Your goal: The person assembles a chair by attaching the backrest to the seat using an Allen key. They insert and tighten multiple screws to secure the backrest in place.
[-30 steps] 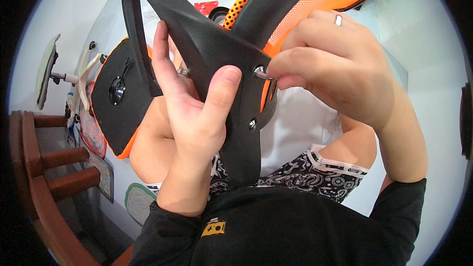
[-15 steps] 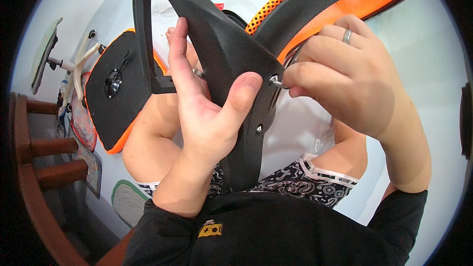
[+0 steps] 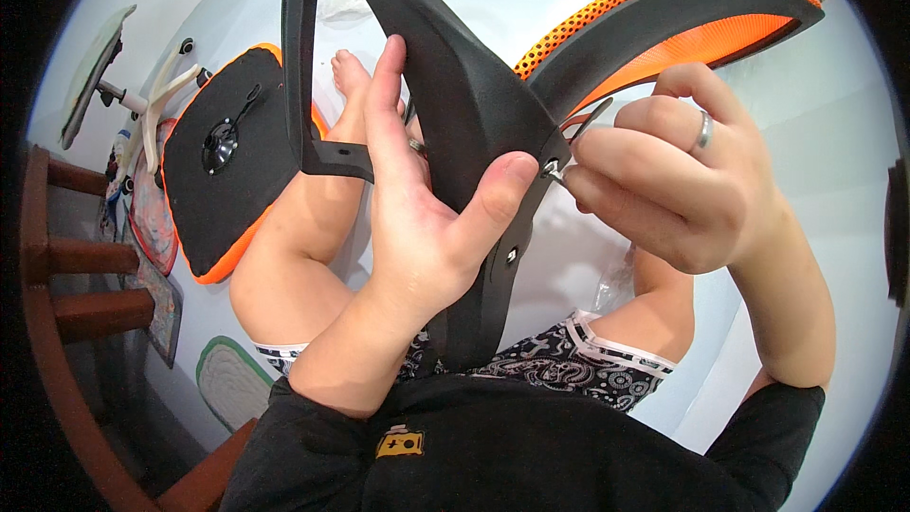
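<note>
Since half a second ago, the black frame (image 3: 455, 62) and the attached orange mesh back (image 3: 687, 43) have been shifting right and lower in view; the right hand (image 3: 668, 180) has been moving with them, and more of the metal key (image 3: 594, 117) is now showing above its fingers.

The frame is standing over the floor (image 3: 557, 270), between the person's legs. The left hand (image 3: 427, 228) is clamping around its side, fingers reaching behind and thumb pressing the near face. The right hand, apart from the left, is pinching the key, whose lower end is meeting the upper hole (image 3: 551, 169).

The work is apparently partway along: the upper fastener seems to be getting turned, while the lower hole (image 3: 512, 254) is already showing shiny metal inside. How tight either is, I cannot tell. The seat (image 3: 261, 118) is lying unjoined toward the floor's left edge, and the loop's bracket (image 3: 343, 158) is hanging unattached.

The frame is looking like matt, faintly grained plastic, curving into an angular loop. The back is showing taut, see-through mesh inside and dotted orange fabric along its outer curve. The seat's flat black underside is carrying a round, glossy fitting (image 3: 221, 145), with an orange border running around it.
</note>
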### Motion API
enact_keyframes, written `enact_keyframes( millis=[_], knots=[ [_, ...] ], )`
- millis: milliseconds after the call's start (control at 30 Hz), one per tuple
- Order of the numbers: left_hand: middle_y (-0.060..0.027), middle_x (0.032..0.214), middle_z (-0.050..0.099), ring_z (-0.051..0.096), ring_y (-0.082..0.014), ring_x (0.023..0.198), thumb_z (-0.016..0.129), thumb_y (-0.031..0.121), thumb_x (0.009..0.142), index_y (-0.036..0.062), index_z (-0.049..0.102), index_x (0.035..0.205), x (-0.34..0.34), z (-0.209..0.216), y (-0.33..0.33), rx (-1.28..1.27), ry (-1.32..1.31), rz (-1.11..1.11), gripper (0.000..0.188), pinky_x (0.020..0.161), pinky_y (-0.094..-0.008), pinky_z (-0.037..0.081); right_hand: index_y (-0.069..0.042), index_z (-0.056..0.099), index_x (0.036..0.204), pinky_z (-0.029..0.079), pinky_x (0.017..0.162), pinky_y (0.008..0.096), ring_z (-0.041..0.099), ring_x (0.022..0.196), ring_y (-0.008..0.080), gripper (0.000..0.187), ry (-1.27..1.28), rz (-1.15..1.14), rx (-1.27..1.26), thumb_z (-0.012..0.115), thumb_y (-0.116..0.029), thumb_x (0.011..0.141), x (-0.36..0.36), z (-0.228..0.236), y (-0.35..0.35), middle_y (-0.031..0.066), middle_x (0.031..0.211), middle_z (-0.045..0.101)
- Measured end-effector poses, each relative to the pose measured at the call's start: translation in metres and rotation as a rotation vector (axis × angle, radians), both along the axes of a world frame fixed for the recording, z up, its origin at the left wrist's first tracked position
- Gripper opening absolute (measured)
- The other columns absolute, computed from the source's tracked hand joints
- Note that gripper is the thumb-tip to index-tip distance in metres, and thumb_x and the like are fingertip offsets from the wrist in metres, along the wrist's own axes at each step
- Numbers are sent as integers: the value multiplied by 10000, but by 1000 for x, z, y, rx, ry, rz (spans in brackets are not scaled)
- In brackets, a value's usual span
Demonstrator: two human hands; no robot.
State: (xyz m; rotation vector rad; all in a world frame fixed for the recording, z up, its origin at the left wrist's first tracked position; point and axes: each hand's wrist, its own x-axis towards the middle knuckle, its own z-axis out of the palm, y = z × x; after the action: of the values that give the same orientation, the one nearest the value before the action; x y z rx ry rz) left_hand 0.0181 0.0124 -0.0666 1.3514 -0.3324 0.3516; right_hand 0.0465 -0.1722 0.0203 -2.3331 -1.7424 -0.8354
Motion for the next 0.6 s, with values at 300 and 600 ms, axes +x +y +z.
enact_keyframes(
  millis=[300,600],
  knots=[
    [-239,1253,371,505,-247,1097,629,33,772,-14,7,1380,-6,8,-8,-153,6,-63,871,918,-310,423,-122,636,679,402,642,342,487,636,127,208,-200,144,-19,645,-156,474,5,-9,-3,-25,768,497],
    [-224,1240,386,510,-247,1087,627,21,770,-7,4,1384,-3,4,-7,-133,-10,3,875,924,-314,424,-117,648,727,409,657,345,494,639,137,213,-154,167,-33,665,-169,520,15,-5,-5,-21,772,505]
  ],
)
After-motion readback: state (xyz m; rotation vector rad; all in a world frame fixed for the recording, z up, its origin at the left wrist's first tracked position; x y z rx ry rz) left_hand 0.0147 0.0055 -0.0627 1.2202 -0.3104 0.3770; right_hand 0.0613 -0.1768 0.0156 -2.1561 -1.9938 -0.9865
